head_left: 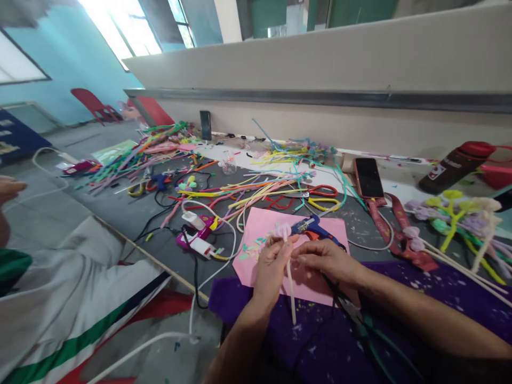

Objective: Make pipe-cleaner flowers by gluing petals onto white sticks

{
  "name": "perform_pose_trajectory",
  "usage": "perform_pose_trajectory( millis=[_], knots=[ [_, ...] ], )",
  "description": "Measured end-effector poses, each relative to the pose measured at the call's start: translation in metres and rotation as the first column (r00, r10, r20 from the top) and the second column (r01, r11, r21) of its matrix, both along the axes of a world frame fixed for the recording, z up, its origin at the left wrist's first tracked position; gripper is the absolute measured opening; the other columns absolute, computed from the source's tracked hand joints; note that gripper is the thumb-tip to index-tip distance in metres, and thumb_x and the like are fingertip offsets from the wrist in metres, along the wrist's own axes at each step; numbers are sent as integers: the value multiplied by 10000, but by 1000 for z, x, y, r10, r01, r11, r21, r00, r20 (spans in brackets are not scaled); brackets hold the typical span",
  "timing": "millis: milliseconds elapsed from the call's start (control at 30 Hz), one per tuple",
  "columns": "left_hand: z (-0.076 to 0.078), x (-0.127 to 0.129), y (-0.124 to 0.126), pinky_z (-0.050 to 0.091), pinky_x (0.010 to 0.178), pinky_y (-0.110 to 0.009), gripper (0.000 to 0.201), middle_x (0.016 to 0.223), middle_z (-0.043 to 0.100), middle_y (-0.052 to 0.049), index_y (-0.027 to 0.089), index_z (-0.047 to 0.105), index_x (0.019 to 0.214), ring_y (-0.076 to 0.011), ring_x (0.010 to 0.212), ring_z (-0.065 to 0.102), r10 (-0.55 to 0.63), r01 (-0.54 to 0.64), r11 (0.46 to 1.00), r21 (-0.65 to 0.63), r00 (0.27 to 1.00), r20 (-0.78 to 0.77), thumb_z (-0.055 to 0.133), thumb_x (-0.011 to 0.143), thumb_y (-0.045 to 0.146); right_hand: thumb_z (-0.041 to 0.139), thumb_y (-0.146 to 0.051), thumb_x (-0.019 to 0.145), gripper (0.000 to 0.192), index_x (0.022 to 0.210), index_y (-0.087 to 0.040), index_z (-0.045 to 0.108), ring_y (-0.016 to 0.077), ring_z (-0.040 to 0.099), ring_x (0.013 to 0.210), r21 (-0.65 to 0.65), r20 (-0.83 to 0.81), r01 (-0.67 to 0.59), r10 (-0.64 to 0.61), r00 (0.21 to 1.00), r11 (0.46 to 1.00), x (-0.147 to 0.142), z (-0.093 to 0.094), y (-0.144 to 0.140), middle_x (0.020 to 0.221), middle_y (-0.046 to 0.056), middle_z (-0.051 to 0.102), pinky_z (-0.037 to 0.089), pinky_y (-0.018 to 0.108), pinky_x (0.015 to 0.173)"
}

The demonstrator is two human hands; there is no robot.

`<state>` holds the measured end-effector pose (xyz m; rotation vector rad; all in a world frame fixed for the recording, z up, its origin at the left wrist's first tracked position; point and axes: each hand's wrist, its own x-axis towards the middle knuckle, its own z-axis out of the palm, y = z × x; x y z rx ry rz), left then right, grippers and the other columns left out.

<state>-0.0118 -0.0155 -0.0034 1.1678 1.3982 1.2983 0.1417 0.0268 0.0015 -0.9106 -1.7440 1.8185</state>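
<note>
Left hand: the left hand is closing its fingers around a thin white stick, holding it up over the pink sheet.
Right hand: the right hand is pinching with its fingertips near the top of the same stick, just under the fuzzy bud.
Stick: it is standing almost straight up, with a small pale pink fuzzy bud on its top end; its bottom end is hanging over the purple cloth.
Pink sheet: the pink sheet is lying flat under both hands, partly on the purple cloth that is covering the near part of the table.
Glue gun: a blue glue gun is resting on the far edge of the pink sheet, just past the fingers.
Left of the hands: a white and pink power strip is sitting with white cords running from it.
Farther off: red scissors are lying among lots of colorful pipe cleaners.
Right side: a black phone is lying flat, and finished fuzzy flowers are lying near the right edge.
Far left: another person's white sleeve is showing.
</note>
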Motion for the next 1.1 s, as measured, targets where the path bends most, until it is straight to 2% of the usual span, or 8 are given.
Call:
perform_pose_trajectory(
  millis=[100,267,367,433,533,600,833,1100],
  knots=[
    [0,2,-1,327,939,-315,277,1018,655,-46,217,708,947,-211,1048,510,-37,37,999,12,999,14,529,800,370,609,-384,751,245,812,-148,626,82,524,451,-98,-104,-4,-6,995,995,-9,-1,-10,542,-26,581,358,180,429],
    [-1,5,-3,338,945,-331,286,1027,660,-59,209,699,976,-223,1056,518,-98,98,995,-7,995,14,529,802,359,624,-369,728,229,735,-144,579,75,501,399,-181,-180,6,-40,983,983,-12,-2,-13,488,-39,570,344,179,410],
    [-3,6,-3,371,910,-322,295,1019,655,-72,183,690,990,-219,1025,533,-122,122,992,4,985,124,552,786,345,614,-313,733,182,694,-143,563,62,464,376,-167,-176,43,-73,982,985,-10,-1,-12,448,-49,544,320,172,402],
    [-6,6,-2,425,806,-293,318,981,653,-71,167,669,1014,-191,900,572,-126,134,991,-16,959,254,593,754,333,603,-273,738,136,704,-147,565,58,460,378,-145,-176,76,-101,979,986,-9,0,-11,450,-54,540,308,166,397],
    [-10,4,0,430,634,-234,323,837,644,-37,154,652,984,-118,669,555,-64,101,993,-64,900,430,650,699,305,594,-255,737,104,729,-155,565,61,470,374,-135,-172,101,-124,977,986,-8,0,-11,458,-62,538,303,165,385],
    [-11,3,2,409,585,-213,285,755,621,-14,144,658,920,-94,606,523,-7,54,995,-85,878,479,668,676,291,590,-262,742,111,727,-158,556,65,473,368,-132,-168,103,-124,978,986,-9,-2,-11,449,-64,536,308,166,382],
    [-11,5,4,401,592,-206,234,701,619,-2,142,686,820,-98,616,516,27,19,996,-87,866,500,695,634,282,590,-277,747,129,739,-156,547,74,490,382,-130,-180,73,-95,979,989,-11,-12,-10,439,-61,544,328,170,398],
    [-10,7,3,350,483,-180,237,611,581,20,142,692,827,-61,500,443,67,-13,994,-108,853,517,701,633,278,595,-292,751,151,716,-154,543,67,473,371,-163,-217,7,-43,975,987,-12,-13,-11,429,-63,533,321,173,401]
  ],
)
